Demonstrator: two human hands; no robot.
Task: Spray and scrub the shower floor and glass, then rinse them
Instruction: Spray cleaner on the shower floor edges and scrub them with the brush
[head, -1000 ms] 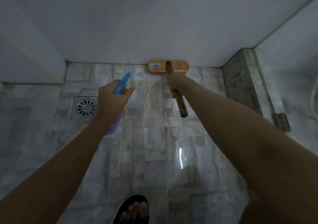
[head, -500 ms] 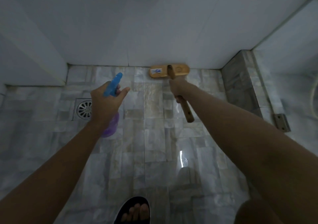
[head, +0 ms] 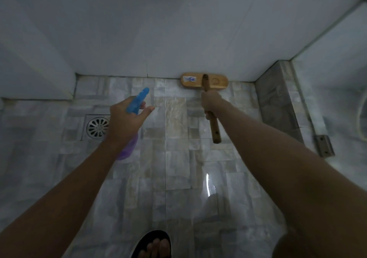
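My left hand grips a spray bottle with a blue trigger head and a purple body that shows below my wrist; the nozzle points toward the far wall. My right hand is closed around the wooden handle of a scrub brush. The brush's oval wooden head lies flat on the shower floor, against the base of the white back wall. The floor is grey marble-pattern tile, wet and shiny. The glass panel stands at the right.
A round metal floor drain sits at the left, just beside my left hand. A stone curb and a metal hinge border the right side. My foot in a dark sandal is at the bottom edge.
The spray bottle and my left hand have drifted slightly left and forward. The brush head has stayed against the back wall, with my right hand still on the handle.
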